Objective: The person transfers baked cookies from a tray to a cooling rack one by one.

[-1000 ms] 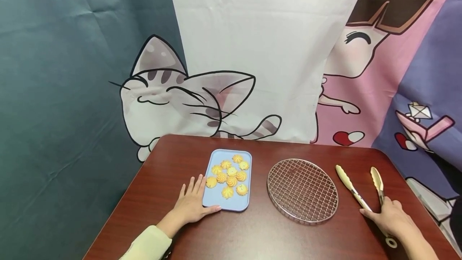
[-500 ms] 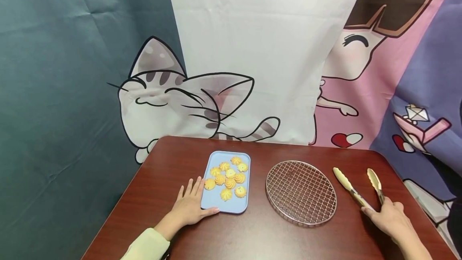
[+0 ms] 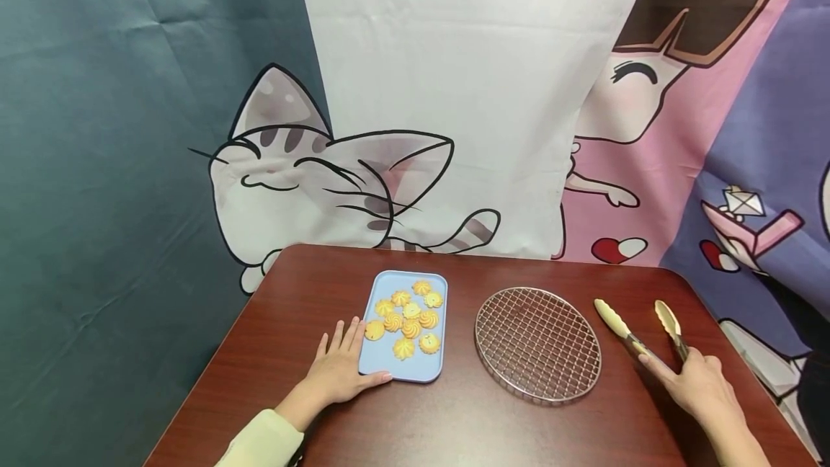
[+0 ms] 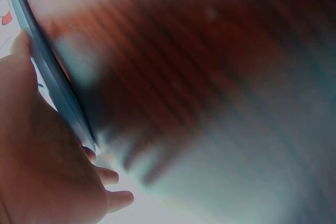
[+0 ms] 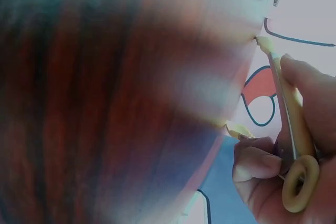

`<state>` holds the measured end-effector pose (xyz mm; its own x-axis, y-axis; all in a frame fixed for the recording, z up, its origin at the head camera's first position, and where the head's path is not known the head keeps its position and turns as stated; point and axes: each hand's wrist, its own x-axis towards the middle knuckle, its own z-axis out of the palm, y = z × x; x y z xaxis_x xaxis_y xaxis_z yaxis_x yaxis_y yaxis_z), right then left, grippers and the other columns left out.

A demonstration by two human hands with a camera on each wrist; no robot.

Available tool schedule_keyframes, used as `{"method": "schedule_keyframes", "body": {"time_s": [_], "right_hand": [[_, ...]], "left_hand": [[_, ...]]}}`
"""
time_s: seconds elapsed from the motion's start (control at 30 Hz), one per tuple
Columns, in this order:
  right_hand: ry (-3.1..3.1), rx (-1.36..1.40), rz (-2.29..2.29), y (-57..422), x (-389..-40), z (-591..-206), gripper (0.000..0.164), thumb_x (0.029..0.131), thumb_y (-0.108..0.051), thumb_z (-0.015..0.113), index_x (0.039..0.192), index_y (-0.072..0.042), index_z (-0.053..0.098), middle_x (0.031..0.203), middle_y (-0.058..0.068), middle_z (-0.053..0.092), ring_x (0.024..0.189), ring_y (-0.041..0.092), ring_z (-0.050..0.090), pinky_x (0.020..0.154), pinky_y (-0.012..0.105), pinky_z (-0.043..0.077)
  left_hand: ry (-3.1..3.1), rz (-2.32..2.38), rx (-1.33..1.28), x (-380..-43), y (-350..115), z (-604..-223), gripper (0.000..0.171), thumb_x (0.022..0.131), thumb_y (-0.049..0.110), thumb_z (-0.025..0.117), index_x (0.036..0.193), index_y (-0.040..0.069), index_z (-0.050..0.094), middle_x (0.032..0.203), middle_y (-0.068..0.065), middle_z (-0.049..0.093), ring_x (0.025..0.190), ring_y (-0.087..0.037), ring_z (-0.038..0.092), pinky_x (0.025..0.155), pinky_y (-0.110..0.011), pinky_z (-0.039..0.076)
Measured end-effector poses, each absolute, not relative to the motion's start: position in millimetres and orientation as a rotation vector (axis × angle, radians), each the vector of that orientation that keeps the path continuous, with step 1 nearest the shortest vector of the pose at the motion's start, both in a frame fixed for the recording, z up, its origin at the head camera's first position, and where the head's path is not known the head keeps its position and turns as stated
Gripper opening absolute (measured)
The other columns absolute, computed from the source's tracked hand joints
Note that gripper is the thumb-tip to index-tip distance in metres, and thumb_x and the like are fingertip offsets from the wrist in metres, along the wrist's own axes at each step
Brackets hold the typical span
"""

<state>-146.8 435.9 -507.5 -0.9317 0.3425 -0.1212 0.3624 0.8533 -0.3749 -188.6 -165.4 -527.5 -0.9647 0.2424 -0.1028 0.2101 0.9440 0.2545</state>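
My left hand [image 3: 338, 373] lies at the left side of a light blue tray [image 3: 415, 372], fingers straight along its edge and thumb at its near corner. Several yellow piped cookies [image 3: 411, 328] sit on the tray. In the left wrist view the tray's dark-looking side [image 4: 58, 72] runs between thumb and fingers. At the right, my right hand [image 3: 703, 384] holds a pair of tongs [image 3: 622, 325] with cream tips, their arms spread apart. Its thumb is on one arm and curled fingers are on the other. The right wrist view shows the tongs' ring end [image 5: 301, 183] by the palm.
A round wire cooling rack [image 3: 538, 344] stands on the brown table [image 3: 467, 424] between the tray and the tongs. Behind the table's far edge hangs a printed cloth [image 3: 493, 92] with a cartoon cat.
The tongs' ring end, visible a second ago below my right hand, is now hidden by it in the head view. The head view has shifted slightly; my left hand stays at the tray.
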Motion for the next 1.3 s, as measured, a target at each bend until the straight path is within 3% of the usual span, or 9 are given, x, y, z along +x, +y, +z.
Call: {"method": "schedule_keyframes", "body": {"time_s": [0.3, 0.57, 0.93, 1.3], "right_hand": [[3.058, 0.526, -0.544, 435, -146, -497, 0.104, 0.090, -0.074, 0.054, 0.134, 0.019, 0.034, 0.111, 0.042, 0.038, 0.087, 0.067, 0.052, 0.069, 0.068, 0.044], [3.182, 0.329, -0.518, 424, -141, -490, 0.095, 0.093, -0.066, 0.057, 0.139, 0.014, 0.037, 0.121, 0.040, 0.041, 0.097, 0.068, 0.050, 0.071, 0.072, 0.043], [3.345, 0.093, -0.541, 397, -133, -479, 0.071, 0.092, -0.057, 0.068, 0.135, -0.002, 0.053, 0.112, 0.027, 0.057, 0.088, 0.061, 0.059, 0.059, 0.066, 0.045], [3.398, -0.048, -0.559, 371, -126, -467, 0.072, 0.089, -0.055, 0.071, 0.140, -0.007, 0.055, 0.117, 0.020, 0.061, 0.091, 0.052, 0.064, 0.065, 0.065, 0.047]], "left_hand": [[2.954, 0.425, 0.361, -187, -164, -523, 0.116, 0.082, 0.079, 0.059, 0.160, 0.001, 0.023, 0.166, -0.020, 0.021, 0.152, -0.046, 0.015, 0.119, -0.066, 0.012], [2.949, 0.368, 0.341, -187, -164, -525, 0.117, 0.082, 0.082, 0.056, 0.161, 0.004, 0.021, 0.168, -0.017, 0.019, 0.153, -0.044, 0.013, 0.120, -0.065, 0.012], [2.948, 0.382, 0.350, -187, -164, -524, 0.116, 0.083, 0.081, 0.057, 0.161, 0.003, 0.021, 0.167, -0.018, 0.019, 0.153, -0.045, 0.014, 0.119, -0.065, 0.014], [2.942, 0.374, 0.346, -189, -165, -525, 0.116, 0.083, 0.082, 0.056, 0.161, 0.003, 0.021, 0.168, -0.018, 0.018, 0.153, -0.044, 0.013, 0.120, -0.065, 0.014]]}}
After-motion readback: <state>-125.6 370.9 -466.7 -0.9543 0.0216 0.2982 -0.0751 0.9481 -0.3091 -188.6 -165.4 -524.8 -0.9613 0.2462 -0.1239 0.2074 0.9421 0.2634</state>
